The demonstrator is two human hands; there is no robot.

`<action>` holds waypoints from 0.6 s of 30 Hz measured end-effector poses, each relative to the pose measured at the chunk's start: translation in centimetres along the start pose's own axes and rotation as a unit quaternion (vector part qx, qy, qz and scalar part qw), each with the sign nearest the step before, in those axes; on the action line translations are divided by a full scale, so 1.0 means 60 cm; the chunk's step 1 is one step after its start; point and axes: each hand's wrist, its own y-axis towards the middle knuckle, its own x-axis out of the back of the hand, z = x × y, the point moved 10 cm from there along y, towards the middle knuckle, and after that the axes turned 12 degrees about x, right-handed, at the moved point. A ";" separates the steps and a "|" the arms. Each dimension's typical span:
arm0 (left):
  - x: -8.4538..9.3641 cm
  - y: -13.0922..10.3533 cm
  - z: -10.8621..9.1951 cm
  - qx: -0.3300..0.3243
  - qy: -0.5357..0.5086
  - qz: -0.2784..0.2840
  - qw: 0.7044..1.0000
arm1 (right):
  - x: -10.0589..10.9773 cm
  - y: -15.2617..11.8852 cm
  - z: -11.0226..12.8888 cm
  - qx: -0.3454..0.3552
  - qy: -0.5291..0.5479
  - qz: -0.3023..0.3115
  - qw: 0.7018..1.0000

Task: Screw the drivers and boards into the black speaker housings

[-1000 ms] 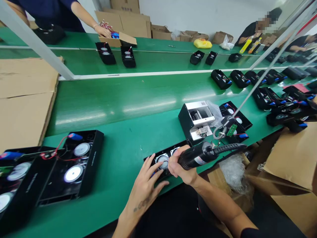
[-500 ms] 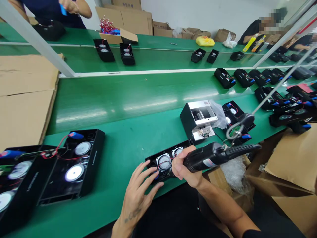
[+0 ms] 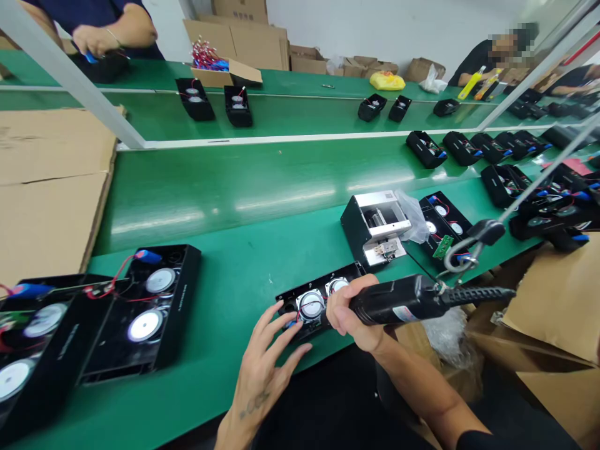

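A black speaker housing (image 3: 321,282) with two round silver speakers (image 3: 310,305) and red wires lies on the green bench in front of me. My left hand (image 3: 269,356) is open, fingers stretched and fingertips resting on the housing's left end, near a small blue part. Wrapped round a black electric screwdriver (image 3: 394,300), my right hand (image 3: 354,315) holds it tilted low over the housing's right part. The tool's tip is hidden behind my fingers. A cord leaves its rear end, and a hanging hook (image 3: 469,250) is joined to it there.
Just beyond the housing stands a screw feeder (image 3: 377,225) with a plastic bag beside it. Open speaker cases (image 3: 180,312) lie at left, others (image 3: 440,219) at right. Cardboard (image 3: 51,187) covers the far left. Across the line a co-worker's hand (image 3: 96,40) handles a black case.
The screwdriver's rear end has swung right and slightly down, with the hook shifting right. My left hand has barely moved. The co-worker's hand at upper left has lowered to the black case.
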 end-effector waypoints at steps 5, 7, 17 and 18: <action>-0.007 0.013 -0.011 -0.011 0.001 -0.004 1.000 | -0.004 0.014 0.030 0.039 0.024 -0.008 0.999; -0.011 0.018 -0.017 -0.028 0.003 -0.009 1.000 | -0.008 0.020 0.041 0.040 0.057 -0.017 0.997; 0.015 0.029 -0.025 0.006 -0.105 -0.025 0.994 | 0.030 0.033 0.112 0.039 0.057 -0.134 0.989; 0.019 0.026 -0.018 0.044 -0.136 -0.028 0.989 | 0.039 0.030 0.118 0.041 0.054 -0.153 0.986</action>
